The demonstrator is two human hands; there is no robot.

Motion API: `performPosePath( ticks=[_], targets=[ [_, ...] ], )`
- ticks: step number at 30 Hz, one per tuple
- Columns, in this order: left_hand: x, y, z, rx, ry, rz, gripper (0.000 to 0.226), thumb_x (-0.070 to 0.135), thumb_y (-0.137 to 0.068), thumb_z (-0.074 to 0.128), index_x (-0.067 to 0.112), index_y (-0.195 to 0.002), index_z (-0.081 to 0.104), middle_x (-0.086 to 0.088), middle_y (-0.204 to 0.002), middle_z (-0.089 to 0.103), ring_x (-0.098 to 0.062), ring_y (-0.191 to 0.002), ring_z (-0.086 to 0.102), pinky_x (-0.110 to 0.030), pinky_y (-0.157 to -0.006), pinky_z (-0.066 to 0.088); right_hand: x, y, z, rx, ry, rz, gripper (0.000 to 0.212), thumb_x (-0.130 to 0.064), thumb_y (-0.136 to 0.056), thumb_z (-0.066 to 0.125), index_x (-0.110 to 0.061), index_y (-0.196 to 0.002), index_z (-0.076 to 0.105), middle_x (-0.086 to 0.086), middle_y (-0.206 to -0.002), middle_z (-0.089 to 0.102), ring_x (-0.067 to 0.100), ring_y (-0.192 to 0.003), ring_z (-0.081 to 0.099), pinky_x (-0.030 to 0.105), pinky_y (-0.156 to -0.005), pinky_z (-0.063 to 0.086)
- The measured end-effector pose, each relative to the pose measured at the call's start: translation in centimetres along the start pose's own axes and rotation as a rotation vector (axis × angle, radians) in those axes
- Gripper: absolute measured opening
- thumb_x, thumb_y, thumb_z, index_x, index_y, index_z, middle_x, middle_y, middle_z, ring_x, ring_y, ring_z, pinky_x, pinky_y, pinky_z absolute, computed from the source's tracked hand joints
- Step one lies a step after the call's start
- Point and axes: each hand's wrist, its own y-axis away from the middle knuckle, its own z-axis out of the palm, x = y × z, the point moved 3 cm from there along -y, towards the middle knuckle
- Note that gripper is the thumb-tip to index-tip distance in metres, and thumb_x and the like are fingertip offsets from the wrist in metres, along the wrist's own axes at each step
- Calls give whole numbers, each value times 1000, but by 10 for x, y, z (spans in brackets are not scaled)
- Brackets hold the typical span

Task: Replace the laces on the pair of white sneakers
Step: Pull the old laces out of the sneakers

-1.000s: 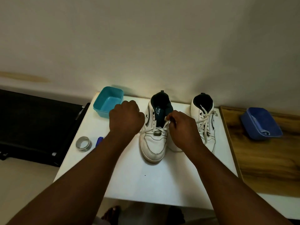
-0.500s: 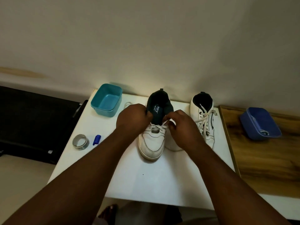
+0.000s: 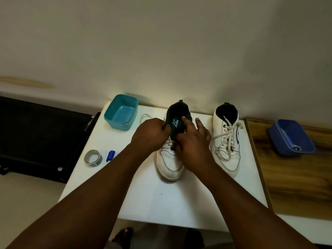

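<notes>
The left white sneaker stands mid-table, toe toward me, its dark tongue pulled up. My left hand is closed at the tongue's left edge on a white lace that runs down to the eyelets. A loop of lace lies behind that hand. My right hand covers the eyelets, with its index finger stretched onto the tongue and another finger raised. What its thumb pinches is hidden. The right white sneaker stands beside it, loosely laced.
On the white table a teal tub sits back left, with a tape roll and a blue cap at the left edge. A blue tray holding a lace rests on the wooden top to the right. A wall stands behind.
Both hands have closed in on the left sneaker's tongue. The left hand came in from the left side, and the right hand slid over the eyelets and spread its fingers.
</notes>
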Motion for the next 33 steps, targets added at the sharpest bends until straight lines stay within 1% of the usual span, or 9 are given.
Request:
performPosePath(
  ticks=[8, 10, 13, 16, 21, 24, 28, 30, 33],
  targets=[
    [2, -4, 0, 10, -94, -29, 36, 41, -100, 46, 19, -76, 61, 2, -67, 53, -19, -66, 54, -28, -53, 29, 24, 12, -24, 407, 12, 231, 15, -28, -94, 59, -21, -96, 71, 8, -145, 49, 33, -138, 41, 55, -109, 34],
    [4, -3, 1, 1, -61, -28, 36, 40, -100, 47, 20, -71, 55, 1, -67, 53, -18, -65, 53, -28, -52, 27, 23, 10, -23, 363, 6, 171, 16, -26, -90, 62, -20, -103, 71, 12, -150, 45, 37, -140, 38, 58, -107, 36],
    [7, -1, 0, -13, -65, 18, 41, 37, -102, 46, 25, -64, 43, 3, -66, 48, -15, -62, 48, -28, -52, 24, 8, 4, -11, 173, 28, -13, 31, -24, -86, 68, -31, -116, 69, 10, -164, 29, 42, -152, 17, 61, -118, 19],
    [5, 0, 1, 5, -49, 37, 42, 35, -103, 45, 25, -62, 40, 3, -65, 47, -18, -65, 49, -28, -52, 24, 1, -2, -3, 45, 68, -30, 16, -28, -92, 64, -34, -102, 75, 1, -162, 36, 37, -155, 12, 58, -121, 4],
    [5, -2, 0, 25, -107, 7, 37, 39, -100, 46, 18, -72, 55, 1, -64, 50, -12, -59, 47, -27, -52, 26, 35, 2, -31, 279, 59, 193, 24, -7, -82, 66, -23, -99, 73, 9, -140, 55, 33, -136, 45, 57, -119, 19],
    [5, -3, 0, 24, -122, -5, 38, 40, -100, 46, 20, -69, 52, 2, -65, 49, -12, -60, 47, -27, -52, 25, 56, 12, -43, 374, 98, 379, 24, -11, -85, 69, -19, -107, 72, 14, -137, 53, 39, -128, 50, 58, -113, 29],
    [6, -3, 2, 19, -102, 0, 40, 40, -99, 46, 23, -64, 46, 2, -65, 50, -18, -63, 50, -29, -51, 25, 25, 7, -22, 298, 26, 90, 37, -23, -88, 69, -28, -124, 64, 14, -154, 41, 40, -147, 30, 58, -117, 22],
    [5, -3, 2, 11, -89, 7, 42, 41, -99, 46, 23, -62, 44, 2, -64, 49, -18, -62, 50, -29, -51, 25, 7, 2, -9, 212, 45, -73, 29, -25, -90, 67, -32, -118, 69, 8, -157, 42, 40, -152, 23, 58, -121, 11],
    [4, -1, 0, 17, -86, -4, 42, 39, -100, 47, 23, -61, 42, 2, -63, 48, -14, -59, 46, -29, -51, 24, 3, -3, -1, 93, 17, -32, 13, -26, -95, 63, -29, -104, 72, -1, -155, 47, 34, -154, 22, 56, -122, 3]
  ],
)
